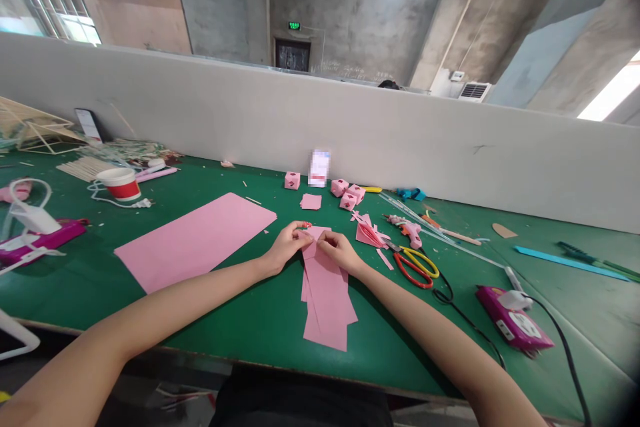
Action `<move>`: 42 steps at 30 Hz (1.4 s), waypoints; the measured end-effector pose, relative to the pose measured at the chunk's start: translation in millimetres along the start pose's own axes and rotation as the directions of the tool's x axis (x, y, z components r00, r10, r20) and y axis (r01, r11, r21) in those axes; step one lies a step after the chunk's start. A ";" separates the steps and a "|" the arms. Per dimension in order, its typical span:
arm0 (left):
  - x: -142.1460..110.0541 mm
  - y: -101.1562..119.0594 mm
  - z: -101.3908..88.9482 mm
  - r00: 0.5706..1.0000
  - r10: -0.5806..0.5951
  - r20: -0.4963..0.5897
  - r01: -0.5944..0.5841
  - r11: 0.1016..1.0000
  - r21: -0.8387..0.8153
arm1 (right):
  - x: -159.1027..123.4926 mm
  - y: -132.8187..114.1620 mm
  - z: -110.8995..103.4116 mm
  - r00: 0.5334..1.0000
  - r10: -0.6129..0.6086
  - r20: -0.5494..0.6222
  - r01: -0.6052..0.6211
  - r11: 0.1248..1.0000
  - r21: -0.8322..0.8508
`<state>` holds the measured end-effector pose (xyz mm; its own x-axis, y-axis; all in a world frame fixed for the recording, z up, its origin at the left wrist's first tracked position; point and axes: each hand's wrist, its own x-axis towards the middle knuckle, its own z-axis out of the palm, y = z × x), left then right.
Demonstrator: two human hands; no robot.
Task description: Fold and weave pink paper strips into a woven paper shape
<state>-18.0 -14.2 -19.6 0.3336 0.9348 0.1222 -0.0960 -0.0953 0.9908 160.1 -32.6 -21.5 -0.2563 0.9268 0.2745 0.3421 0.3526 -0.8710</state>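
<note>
Pink paper strips (327, 293) lie in a loose overlapping pile on the green table (240, 340), straight in front of the person, and we take their middle as the centre of our dial, with twelve pointing away from the body. Their long axis runs close to twelve and six, the near end square to us, while one lower piece fans its corner out towards five.

We see both hands at the far end. The left hand (285, 250) comes in from between ten and eleven, thumb and forefinger drawn nearly together at the edge of the paper. The right hand (341, 252) sits at half past twelve, over the strips themselves, so we count it the nearer to their middle; its fingers are curled in and its fingertips pinch the upper end. Both grips look closed down to a small gap, on paper alone, though we cannot tell how many layers either one has.

Around them, we find a large pink sheet (200, 237) near ten, small pink squares (311, 202) just short of twelve, pink cubes (349, 195) between twelve and one, and scissors (401, 251) between two and three.
</note>
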 end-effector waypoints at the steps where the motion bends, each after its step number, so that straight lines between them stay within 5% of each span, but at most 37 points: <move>1: 0.2 0.0 -0.2 1.000 -0.005 0.006 0.005 1.000 -0.001 | -0.3 0.0 -0.2 1.000 0.003 0.004 -0.003 1.000 0.004; 13: 2.4 -4.8 -2.7 0.998 0.047 0.035 -0.048 0.997 0.053 | -0.4 -0.2 0.1 1.000 -0.003 0.009 0.003 1.000 -0.006; 42: 2.2 -1.6 -2.6 0.999 -0.022 0.032 0.024 0.998 -0.054 | -1.5 1.5 -1.4 1.000 -0.010 0.008 0.009 1.000 0.030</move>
<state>-19.5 -11.2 -21.0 0.3655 0.9252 0.1020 -0.1385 -0.0543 0.9889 162.2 -33.4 -22.6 -0.2664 0.9224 0.2797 0.3126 0.3572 -0.8802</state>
